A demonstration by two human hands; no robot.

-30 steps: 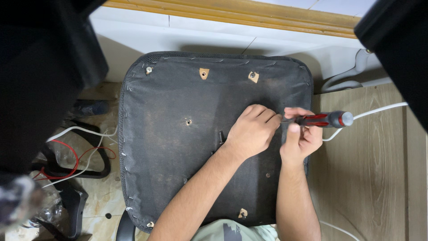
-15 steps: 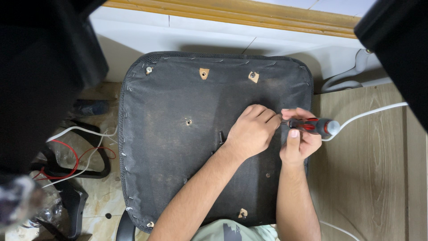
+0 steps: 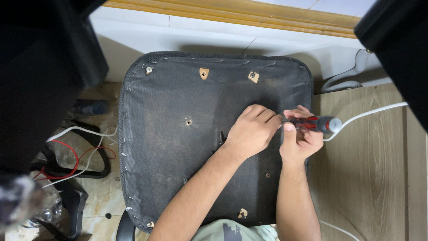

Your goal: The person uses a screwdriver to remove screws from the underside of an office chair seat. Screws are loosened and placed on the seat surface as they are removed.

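An upturned chair seat [image 3: 178,147] lies before me, its underside covered in black stapled fabric with several bolt holes. My left hand [image 3: 252,130] rests on the fabric right of centre, fingers curled at the tip of a screwdriver. The red and black screwdriver [image 3: 318,124] lies nearly level, pointing left, gripped in my right hand [image 3: 301,140] near the seat's right edge. Its tip is hidden between my fingers. A small dark bolt [image 3: 221,135] stands on the fabric just left of my left hand.
A white cable [image 3: 370,113] runs across the wooden board at right. Red and white wires [image 3: 78,154] and black chair parts lie on the tiled floor at left. White wall and wooden trim [image 3: 232,13] lie beyond the seat. Dark shapes fill the upper corners.
My right hand has shifted its grip and turned the screwdriver, so less of the handle shows beyond my fingers. My left hand has stayed put.
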